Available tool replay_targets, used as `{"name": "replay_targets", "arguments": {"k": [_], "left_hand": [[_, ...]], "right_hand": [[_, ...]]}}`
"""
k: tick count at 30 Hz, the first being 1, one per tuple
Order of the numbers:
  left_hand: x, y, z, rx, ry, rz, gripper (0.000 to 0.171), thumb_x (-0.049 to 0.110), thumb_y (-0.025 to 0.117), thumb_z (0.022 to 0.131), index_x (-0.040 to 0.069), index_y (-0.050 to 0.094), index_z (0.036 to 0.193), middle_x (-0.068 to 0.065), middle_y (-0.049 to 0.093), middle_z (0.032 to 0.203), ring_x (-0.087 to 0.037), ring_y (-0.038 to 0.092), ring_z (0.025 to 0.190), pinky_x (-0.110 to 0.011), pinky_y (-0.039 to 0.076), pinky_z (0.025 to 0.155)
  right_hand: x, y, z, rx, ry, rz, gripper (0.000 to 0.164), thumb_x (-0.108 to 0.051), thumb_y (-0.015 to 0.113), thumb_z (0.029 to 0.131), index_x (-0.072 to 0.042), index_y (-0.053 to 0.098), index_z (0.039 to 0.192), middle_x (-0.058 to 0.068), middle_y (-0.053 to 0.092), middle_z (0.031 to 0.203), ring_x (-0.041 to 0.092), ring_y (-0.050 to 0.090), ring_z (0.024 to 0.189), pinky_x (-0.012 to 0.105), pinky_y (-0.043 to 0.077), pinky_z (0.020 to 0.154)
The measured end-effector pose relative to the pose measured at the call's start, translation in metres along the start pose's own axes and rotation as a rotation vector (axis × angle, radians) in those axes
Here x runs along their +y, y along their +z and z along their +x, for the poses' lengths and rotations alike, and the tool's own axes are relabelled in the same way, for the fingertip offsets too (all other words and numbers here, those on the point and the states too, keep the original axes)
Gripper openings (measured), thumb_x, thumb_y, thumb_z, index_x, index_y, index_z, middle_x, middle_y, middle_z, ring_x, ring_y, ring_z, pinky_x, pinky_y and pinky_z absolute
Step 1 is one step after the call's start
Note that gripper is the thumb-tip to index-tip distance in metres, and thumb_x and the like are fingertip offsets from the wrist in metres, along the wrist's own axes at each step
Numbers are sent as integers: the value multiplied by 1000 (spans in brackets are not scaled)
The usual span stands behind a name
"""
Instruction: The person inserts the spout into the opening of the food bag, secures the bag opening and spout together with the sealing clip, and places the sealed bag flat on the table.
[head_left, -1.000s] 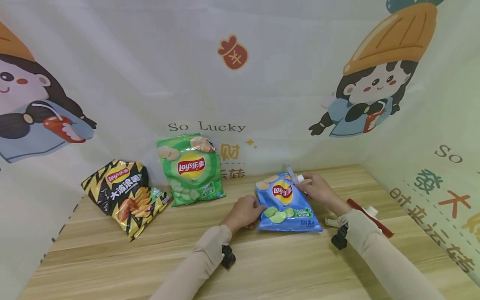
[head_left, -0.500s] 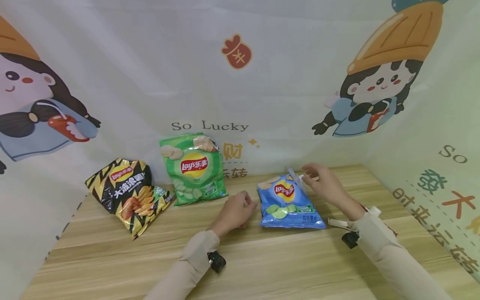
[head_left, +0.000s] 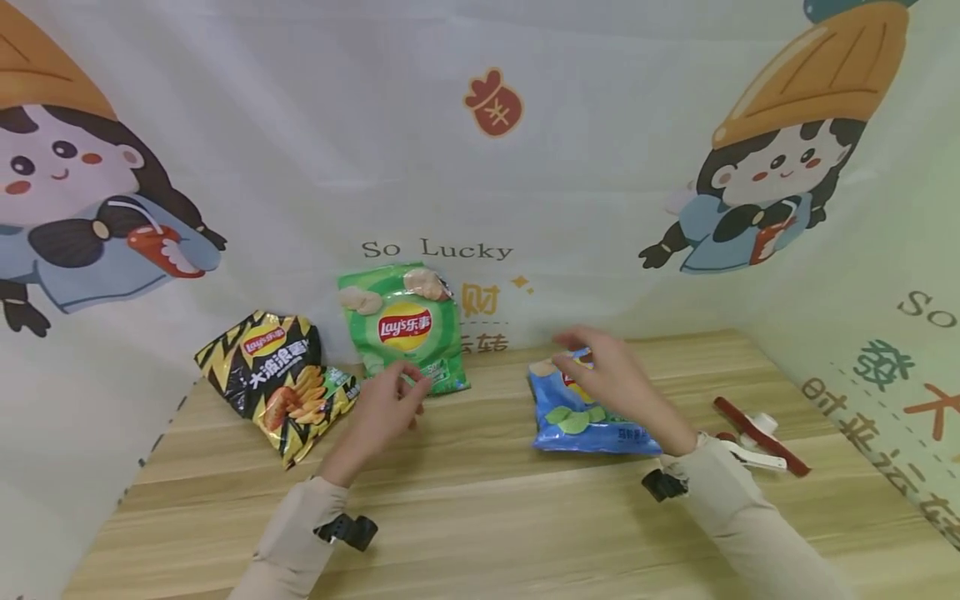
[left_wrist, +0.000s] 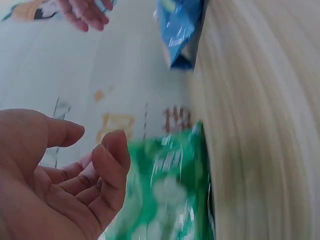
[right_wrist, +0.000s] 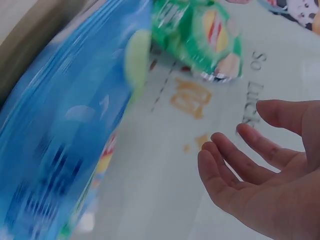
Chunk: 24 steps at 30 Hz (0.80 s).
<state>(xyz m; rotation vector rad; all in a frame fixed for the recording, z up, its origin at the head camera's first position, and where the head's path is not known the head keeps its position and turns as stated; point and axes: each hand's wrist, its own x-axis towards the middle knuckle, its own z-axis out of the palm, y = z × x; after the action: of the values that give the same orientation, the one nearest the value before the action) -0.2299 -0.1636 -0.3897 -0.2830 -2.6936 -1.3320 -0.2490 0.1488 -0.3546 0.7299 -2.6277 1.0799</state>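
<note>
In the head view my left hand (head_left: 386, 408) hovers in front of the green Lay's chip bag (head_left: 405, 329), which leans upright against the back cloth. Its fingers are loosely bent and hold nothing; the left wrist view shows a gap between thumb and fingers. My right hand (head_left: 611, 379) hangs above the blue Lay's chip bag (head_left: 573, 421), hiding part of its upper right. That hand is empty, its fingers relaxed and apart in the right wrist view. At the left stands a black and yellow Lay's bag (head_left: 281, 379), tilted against the cloth.
On the wooden table (head_left: 480, 533), right of my right forearm, lie a red bag clip (head_left: 761, 433) and a white clip (head_left: 761, 458). Printed cloth (head_left: 360, 125) walls off the back and sides.
My left hand has left the blue bag and moved left to the green bag. My right hand has let go of the clip at the blue bag's top and shifted left over that bag.
</note>
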Motion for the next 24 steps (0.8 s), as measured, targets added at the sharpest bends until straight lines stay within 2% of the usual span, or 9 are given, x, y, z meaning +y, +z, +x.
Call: {"name": "replay_targets", "arguments": {"k": [4, 9, 14, 19, 24], "left_hand": [[-13, -25, -5, 69, 20, 35, 20, 21, 58, 102, 1, 60, 107, -9, 66, 73, -26, 66, 59, -30, 48, 51], [-24, -43, -8, 115, 5, 91, 22, 22, 58, 102, 1, 61, 110, -12, 68, 90, -27, 64, 76, -32, 50, 63], [-29, -48, -6, 149, -16, 119, 25, 23, 58, 102, 0, 60, 112, -17, 66, 105, -28, 62, 92, -37, 49, 77], [-36, -52, -3, 183, -18, 109, 23, 19, 58, 101, -2, 60, 110, -20, 64, 108, -31, 62, 97, -38, 49, 79], [-44, -54, -1, 205, -25, 113, 26, 19, 58, 100, -4, 58, 114, -22, 59, 114, -36, 59, 106, -45, 49, 88]], "right_hand": [[-19, 17, 7, -37, -31, 53, 33, -15, 64, 98, 0, 62, 127, 16, 65, 125, 32, 62, 113, 45, 53, 91], [-38, 47, 16, -96, -50, 76, 39, -18, 63, 99, 2, 56, 132, 19, 61, 130, 35, 58, 120, 48, 50, 96], [-49, 75, 27, -112, -38, 40, 46, -19, 64, 98, 2, 52, 137, 20, 58, 134, 35, 56, 122, 47, 47, 100], [-54, 98, 36, -117, -9, 12, 56, -19, 65, 97, 6, 44, 142, 23, 52, 140, 38, 48, 131, 49, 39, 108], [-50, 115, 43, -138, 41, 113, 65, -14, 68, 94, 8, 36, 145, 28, 47, 143, 41, 44, 134, 50, 37, 110]]}}
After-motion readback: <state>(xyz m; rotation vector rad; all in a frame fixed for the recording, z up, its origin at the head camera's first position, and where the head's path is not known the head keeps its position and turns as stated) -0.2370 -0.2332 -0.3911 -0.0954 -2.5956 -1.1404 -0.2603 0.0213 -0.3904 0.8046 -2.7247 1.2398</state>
